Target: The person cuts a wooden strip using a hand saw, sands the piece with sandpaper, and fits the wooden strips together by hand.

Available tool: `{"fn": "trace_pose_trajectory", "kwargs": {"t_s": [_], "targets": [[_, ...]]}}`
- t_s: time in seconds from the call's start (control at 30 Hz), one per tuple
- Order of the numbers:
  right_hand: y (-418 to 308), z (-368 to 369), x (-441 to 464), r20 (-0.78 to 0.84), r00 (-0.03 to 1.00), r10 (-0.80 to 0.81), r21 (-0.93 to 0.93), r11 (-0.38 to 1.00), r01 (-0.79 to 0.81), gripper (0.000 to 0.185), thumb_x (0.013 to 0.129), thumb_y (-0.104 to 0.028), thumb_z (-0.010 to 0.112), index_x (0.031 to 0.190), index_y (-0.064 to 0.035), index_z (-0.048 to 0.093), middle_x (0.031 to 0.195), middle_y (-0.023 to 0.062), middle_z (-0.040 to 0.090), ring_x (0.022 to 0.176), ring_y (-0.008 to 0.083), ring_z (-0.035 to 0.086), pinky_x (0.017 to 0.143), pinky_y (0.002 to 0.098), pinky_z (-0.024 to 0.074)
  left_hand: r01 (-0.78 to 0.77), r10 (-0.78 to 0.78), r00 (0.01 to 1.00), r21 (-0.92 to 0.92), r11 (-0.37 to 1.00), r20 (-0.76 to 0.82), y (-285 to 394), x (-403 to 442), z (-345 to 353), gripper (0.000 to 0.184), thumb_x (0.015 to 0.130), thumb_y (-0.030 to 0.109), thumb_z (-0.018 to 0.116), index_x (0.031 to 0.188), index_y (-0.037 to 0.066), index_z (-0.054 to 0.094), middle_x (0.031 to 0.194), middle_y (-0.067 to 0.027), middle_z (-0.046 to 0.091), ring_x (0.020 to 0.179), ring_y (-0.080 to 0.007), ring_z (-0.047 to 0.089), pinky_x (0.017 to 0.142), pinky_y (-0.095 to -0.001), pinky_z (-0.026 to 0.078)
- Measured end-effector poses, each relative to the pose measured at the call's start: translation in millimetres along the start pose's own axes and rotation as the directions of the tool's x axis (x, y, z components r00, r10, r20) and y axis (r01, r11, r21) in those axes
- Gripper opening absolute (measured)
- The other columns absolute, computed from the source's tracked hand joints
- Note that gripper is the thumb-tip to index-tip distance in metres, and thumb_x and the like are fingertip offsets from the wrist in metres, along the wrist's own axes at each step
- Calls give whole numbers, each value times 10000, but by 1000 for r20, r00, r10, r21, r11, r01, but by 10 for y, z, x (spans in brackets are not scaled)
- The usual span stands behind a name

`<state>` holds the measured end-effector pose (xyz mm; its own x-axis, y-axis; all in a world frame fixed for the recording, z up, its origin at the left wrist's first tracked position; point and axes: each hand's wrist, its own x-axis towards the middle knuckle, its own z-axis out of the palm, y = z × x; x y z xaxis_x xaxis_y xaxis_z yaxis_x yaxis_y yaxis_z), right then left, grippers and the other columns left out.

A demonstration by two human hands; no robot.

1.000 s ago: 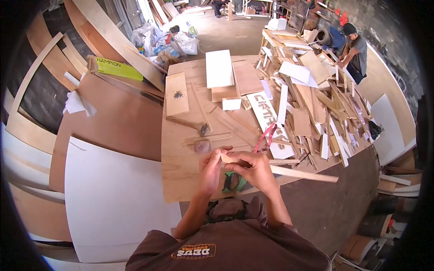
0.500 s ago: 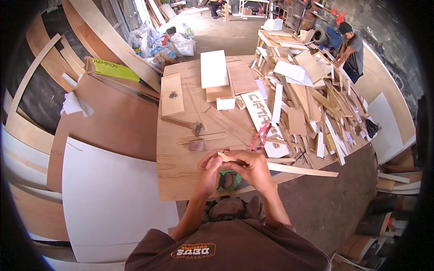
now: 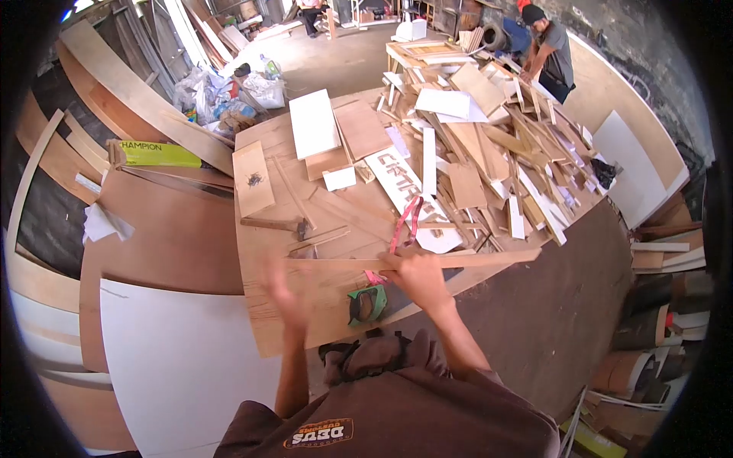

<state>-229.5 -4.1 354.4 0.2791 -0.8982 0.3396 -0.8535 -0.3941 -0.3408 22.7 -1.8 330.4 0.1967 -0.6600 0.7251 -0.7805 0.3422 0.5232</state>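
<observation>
One green-and-black object (image 3: 368,304) is lying by the near edge of the desk (image 3: 324,291), with floor (image 3: 511,320) stretching off right. Just beyond, the right hand (image 3: 420,278) is gripping one long wood strip (image 3: 340,265) crosswise; the left hand (image 3: 285,296) is blurring near the strip's left end, its grip unclear. Farther on, one hammer (image 3: 271,224) is resting, and scrap wood (image 3: 467,183) is crowding the right side.

We wear a dark brown shirt (image 3: 427,420).
Our sleeves (image 3: 248,427) are short and plain brown; on our left chest, a badge (image 3: 319,433) reads white "DEUS" and orange "CUSTOMS", inverted from our view.
</observation>
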Motion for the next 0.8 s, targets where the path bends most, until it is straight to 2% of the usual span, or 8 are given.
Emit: {"fn": "trace_pose_trajectory", "kwargs": {"t_s": [0.03, 0.13, 0.23, 0.4, 0.53, 0.6, 0.73, 0.8], "targets": [[-38, 100, 28, -13, 1000, -26, 52, 998, 27, 289, 745, -226, 765, 1012, -125, 726, 797, 84, 672, 735, 279, 654, 670, 394, 514, -164, 162, 965, -9, 986, 208, 92, -75, 39, 517, 857, 236, 733, 1312, 45, 577, 1416, -175, 468, 1312, -275, 452, 1175, -470, 202], [-178, 176, 105, -49, 994, -97, 59, 993, 100, 320, 739, -229, 773, 1034, -116, 718, 823, 90, 677, 770, 276, 658, 669, 394, 520, -205, 252, 864, -152, 967, 436, 453, -45, 224, 474, 832, 258, 756, 1252, 77, 633, 1197, -124, 628, 1138, -260, 572, 1106, -462, 285], [-84, -11, 21, -140, 988, -64, 59, 996, 72, 355, 725, -256, 791, 1047, -131, 708, 800, 62, 662, 804, 243, 660, 733, 405, 498, 119, 20, 866, -245, 962, 499, 97, -73, 315, 347, 765, 307, 801, 1032, 97, 729, 885, -57, 676, 883, -263, 598, 885, -406, 390], [319, -333, -203, -167, 985, 42, -182, 981, -73, 355, 702, -290, 808, 1027, -174, 726, 839, 9, 672, 820, 197, 641, 755, 367, 420, -41, 63, 918, -65, 997, 391, -360, 56, 15, 361, 737, 328, 821, 976, 73, 730, 884, -69, 674, 908, -266, 598, 884, -402, 401], [221, -108, -239, -106, 989, 100, 6, 995, -99, 332, 688, -292, 807, 988, -173, 730, 869, 7, 672, 826, 204, 629, 758, 365, 408, -189, 202, 858, -76, 979, 473, 85, -22, 156, 399, 732, 297, 819, 1034, 58, 713, 949, -72, 659, 935, -261, 591, 909, -416, 401], [41, 28, -198, -131, 990, 42, 59, 998, -35, 325, 700, -288, 801, 988, -155, 728, 883, 16, 674, 841, 211, 632, 759, 372, 413, -32, 199, 802, -293, 956, 563, 425, -96, 301, 374, 765, 248, 786, 1084, 72, 703, 975, -73, 628, 959, -264, 581, 923, -411, 406], [-13, 156, -206, -90, 996, -11, 189, 982, 28, 353, 770, -261, 765, 1079, -102, 704, 933, 70, 681, 893, 272, 638, 791, 409, 441, -90, 203, 749, -207, 974, 630, 65, -171, 314, 328, 802, 217, 749, 1109, 108, 709, 953, -72, 606, 955, -264, 577, 910, -397, 414], [12, 253, -284, 94, 993, 72, 282, 955, -96, 357, 834, -255, 724, 1139, -76, 679, 961, 108, 680, 906, 312, 636, 800, 436, 464, -151, 224, 737, -168, 974, 638, -114, -180, 168, 334, 823, 202, 705, 1151, 139, 710, 943, -64, 604, 958, -267, 563, 909, -390, 402]]}}
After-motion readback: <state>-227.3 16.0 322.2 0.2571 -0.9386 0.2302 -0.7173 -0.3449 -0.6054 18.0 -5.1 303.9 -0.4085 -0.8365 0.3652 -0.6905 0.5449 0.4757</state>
